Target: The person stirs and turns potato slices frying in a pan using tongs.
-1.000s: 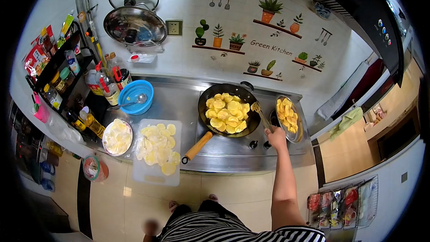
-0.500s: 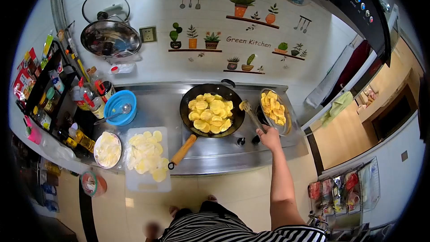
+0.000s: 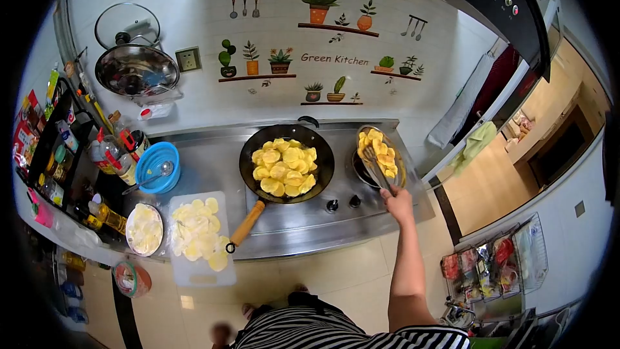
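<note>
My right hand [image 3: 398,204] is closed around the handle of a metal spatula [image 3: 374,163], which looks slotted. Its blade is over a glass bowl [image 3: 402,178] of browned potato slices [image 3: 386,157], touching or just above them. To the left, a black wok [image 3: 247,167] with a wooden handle [image 3: 247,224] holds a heap of yellow potato slices [image 3: 284,167]. Low in the picture, what seems to be my left hand [image 3: 221,333] hangs by my body, too blurred for its fingers to show.
A white cutting board [image 3: 205,276] with pale raw slices overhangs the counter's front edge. Beside it stand a plate [image 3: 159,245] of slices and a blue basin [image 3: 169,184] with a ladle [image 3: 166,168]. Bottles and a black rack [image 3: 48,139] line the left. Stove knobs [image 3: 332,205] face me.
My right hand has brought the spatula from between wok and bowl to over the bowl. The slice at its tip no longer shows apart. The whole view has shifted slightly.
</note>
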A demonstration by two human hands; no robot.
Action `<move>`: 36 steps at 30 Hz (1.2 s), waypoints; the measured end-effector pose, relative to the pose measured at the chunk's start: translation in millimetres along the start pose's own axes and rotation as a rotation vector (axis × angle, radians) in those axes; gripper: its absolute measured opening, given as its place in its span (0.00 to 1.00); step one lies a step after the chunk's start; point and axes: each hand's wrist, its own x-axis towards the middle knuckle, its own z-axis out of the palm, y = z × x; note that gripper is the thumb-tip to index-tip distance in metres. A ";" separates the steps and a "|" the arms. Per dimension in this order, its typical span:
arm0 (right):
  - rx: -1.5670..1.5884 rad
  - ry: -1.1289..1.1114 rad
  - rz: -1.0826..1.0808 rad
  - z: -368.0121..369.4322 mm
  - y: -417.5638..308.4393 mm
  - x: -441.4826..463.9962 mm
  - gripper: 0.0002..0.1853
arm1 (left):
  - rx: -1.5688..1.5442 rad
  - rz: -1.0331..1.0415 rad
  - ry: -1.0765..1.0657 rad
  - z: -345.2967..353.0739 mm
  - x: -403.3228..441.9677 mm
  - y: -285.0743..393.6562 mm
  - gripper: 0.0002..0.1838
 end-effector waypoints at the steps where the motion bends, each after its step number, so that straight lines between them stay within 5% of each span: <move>1: 0.000 0.001 0.000 -4.6 13.3 2.2 0.23 | 0.086 0.063 -0.123 -3.3 0.2 2.2 0.08; 3: -0.166 0.094 0.065 -7.2 42.5 9.6 0.18 | 0.176 0.127 -0.248 -10.1 -1.1 11.7 0.08; 5: -0.198 0.115 0.066 -12.9 48.8 7.6 0.17 | 0.539 0.487 -0.296 -15.7 -4.3 22.3 0.09; 8: -0.142 0.129 0.135 -20.4 48.0 3.4 0.16 | 0.751 0.730 -0.336 -26.9 -1.7 35.7 0.08; 12: -0.037 0.140 0.177 -27.4 46.9 -5.5 0.16 | 0.122 0.161 -0.344 -25.3 18.7 24.2 0.07; 15: 0.180 0.125 0.255 -33.1 34.1 -16.6 0.17 | -0.004 0.025 -0.362 -25.2 25.6 14.1 0.07; 21: 0.625 0.023 0.461 -34.3 8.8 -28.9 0.18 | -0.012 0.068 -0.334 -24.2 24.8 -0.2 0.08; 27: 0.606 -0.237 0.261 -7.0 -42.5 -43.9 0.14 | 0.167 0.150 -0.050 -23.9 13.5 -9.3 0.08; 31: 0.420 -0.338 0.166 24.3 -74.8 -53.6 0.29 | 0.072 0.123 -0.036 -28.4 8.4 -17.9 0.08; 36: 0.203 -0.365 0.047 38.1 -101.7 -60.2 0.35 | 0.104 0.088 -0.004 -31.0 0.9 -22.8 0.10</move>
